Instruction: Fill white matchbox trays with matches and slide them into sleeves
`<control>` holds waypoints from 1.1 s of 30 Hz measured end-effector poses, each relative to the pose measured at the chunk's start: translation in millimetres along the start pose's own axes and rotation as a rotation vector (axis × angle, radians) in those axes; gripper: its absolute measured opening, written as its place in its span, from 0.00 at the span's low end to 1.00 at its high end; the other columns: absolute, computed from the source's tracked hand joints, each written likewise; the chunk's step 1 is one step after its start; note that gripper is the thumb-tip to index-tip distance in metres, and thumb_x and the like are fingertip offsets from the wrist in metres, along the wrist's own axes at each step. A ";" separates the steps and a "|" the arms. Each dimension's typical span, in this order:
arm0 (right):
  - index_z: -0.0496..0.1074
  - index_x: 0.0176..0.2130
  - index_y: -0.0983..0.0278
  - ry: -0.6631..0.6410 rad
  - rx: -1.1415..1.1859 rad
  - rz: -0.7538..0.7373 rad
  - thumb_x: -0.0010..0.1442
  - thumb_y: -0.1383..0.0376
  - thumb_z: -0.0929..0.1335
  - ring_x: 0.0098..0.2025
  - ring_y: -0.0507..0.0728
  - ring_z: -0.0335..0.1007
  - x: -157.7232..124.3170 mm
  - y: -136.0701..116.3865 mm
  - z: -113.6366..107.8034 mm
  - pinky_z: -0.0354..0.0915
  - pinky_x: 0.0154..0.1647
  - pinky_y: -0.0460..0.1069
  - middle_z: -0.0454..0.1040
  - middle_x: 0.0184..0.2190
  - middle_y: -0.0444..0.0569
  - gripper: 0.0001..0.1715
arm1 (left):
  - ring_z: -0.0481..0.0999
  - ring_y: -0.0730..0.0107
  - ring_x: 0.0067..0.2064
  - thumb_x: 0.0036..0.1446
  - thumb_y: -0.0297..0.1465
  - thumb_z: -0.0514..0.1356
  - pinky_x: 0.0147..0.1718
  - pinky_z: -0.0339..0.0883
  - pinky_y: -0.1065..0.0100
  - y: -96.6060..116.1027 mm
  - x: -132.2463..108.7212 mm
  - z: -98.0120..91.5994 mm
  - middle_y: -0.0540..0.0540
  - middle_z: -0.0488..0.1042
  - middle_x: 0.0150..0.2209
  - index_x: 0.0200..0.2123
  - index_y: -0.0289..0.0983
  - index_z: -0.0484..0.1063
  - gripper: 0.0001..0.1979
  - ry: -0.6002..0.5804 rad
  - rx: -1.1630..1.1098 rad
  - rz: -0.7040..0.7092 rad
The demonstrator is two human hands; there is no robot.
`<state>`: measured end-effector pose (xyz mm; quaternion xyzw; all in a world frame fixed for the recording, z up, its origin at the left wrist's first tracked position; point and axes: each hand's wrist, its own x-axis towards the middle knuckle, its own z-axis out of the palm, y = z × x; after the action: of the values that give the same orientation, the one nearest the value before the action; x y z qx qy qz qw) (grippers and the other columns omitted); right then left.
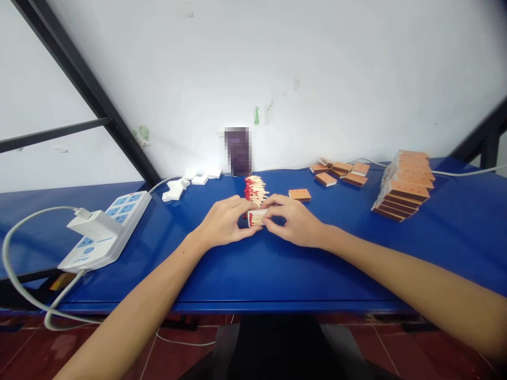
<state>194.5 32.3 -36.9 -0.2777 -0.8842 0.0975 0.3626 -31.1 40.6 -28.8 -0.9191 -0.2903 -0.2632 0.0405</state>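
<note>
A small white matchbox tray (255, 212) filled with red-tipped matches (257, 219) is held low over the blue table, between my two hands. My left hand (224, 221) is closed on the tray's left part, thumb along the near side and fingers behind. At its right end, the bent thumb and forefinger of my right hand (293, 221) pinch the tray; whether they also grip matches is hard to tell. Just behind lies a heap of loose matches (255, 190), red heads to the left. One orange matchbox cover (300, 195) rests to the right of the heap.
White trays (174, 190) lie at the back left. Several orange matchbox covers (343, 170) are scattered at the back right, beside a tall matchbox stack (404, 184). A power strip (114, 227) with a charger and cable occupies the left. A blurred dark object (238, 151) leans on the wall.
</note>
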 end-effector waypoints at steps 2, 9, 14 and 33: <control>0.74 0.31 0.64 0.003 0.013 0.007 0.62 0.68 0.65 0.41 0.56 0.71 0.2 -1.4 -0.1 0.65 0.43 0.51 0.75 0.41 0.52 0.09 | 0.73 0.64 0.39 0.60 0.42 0.60 0.39 0.67 0.64 1.2 0.7 -0.9 0.44 0.77 0.40 0.47 0.36 0.72 0.18 -0.010 -0.021 -0.015; 0.69 0.37 0.63 -0.024 0.071 0.109 0.63 0.67 0.64 0.30 0.52 0.69 -1.3 -0.7 -2.6 0.60 0.35 0.47 0.76 0.30 0.44 0.04 | 0.69 0.61 0.43 0.51 0.45 0.66 0.44 0.67 0.61 12.1 3.8 -4.0 0.44 0.72 0.42 0.39 0.38 0.74 0.19 -0.159 -0.136 -0.059; 0.69 0.37 0.63 -0.059 0.011 0.249 0.63 0.68 0.63 0.26 0.51 0.66 0.1 9.2 -2.2 0.56 0.29 0.46 0.73 0.26 0.43 0.05 | 0.69 0.60 0.45 0.47 0.48 0.68 0.44 0.66 0.61 21.9 3.9 -5.7 0.44 0.70 0.42 0.38 0.39 0.75 0.21 -0.235 -0.206 -0.045; 0.78 0.39 0.65 -0.198 -0.147 0.235 0.59 0.70 0.66 0.28 0.51 0.63 1.5 15.1 5.2 0.56 0.32 0.47 0.71 0.27 0.44 0.11 | 0.68 0.65 0.38 0.62 0.30 0.55 0.39 0.63 0.64 -13.4 -1.1 -4.5 0.47 0.72 0.33 0.37 0.37 0.74 0.08 -0.122 -0.004 -0.168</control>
<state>196.4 45.7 -45.4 -0.3941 -0.8817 0.1014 0.2387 -41.3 50.2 -26.5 -0.9060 -0.3677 -0.2098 -0.0015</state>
